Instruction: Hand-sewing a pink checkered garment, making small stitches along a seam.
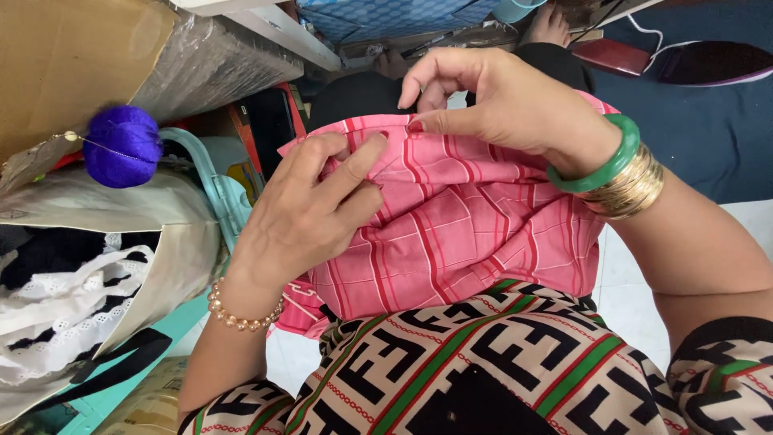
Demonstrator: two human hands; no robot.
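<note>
Two hands of mine are on one piece of pink checked cloth (459, 234), but starting at the left edge: a sheet of brown cardboard (72, 56) leans overhead, and below it hangs a purple ball of yarn (123, 146) with a thin thread running across it. Under that sits an open paper bag (173, 242) stuffed with white lace fabric (64, 310) and some black pieces. Just beside the bag stands a pale teal plastic chair (217, 189), partly hidden. Next comes my left hand (310, 217), a pearl bead bracelet (241, 316) around the wrist; its fingers are bent and pressed against the top edge of the cloth, thumb and forefinger pinching a small fold there. The cloth itself lies draped over my lap, its red and white stripes crossing in squares, the lower edge resting on my patterned dress (483, 362) of cream, black, green and red. Farther right, my right hand (499, 105) curls above the same top edge, thumb and forefinger pressed together on the hem close to the left fingertips, the other fingers arched loosely. A green bangle (600, 165) and several gold bangles (636, 189) ring that wrist. Beyond it, at the far right, a dark blue mat (708, 129) covers the floor, meeting white tile (749, 225).
</note>
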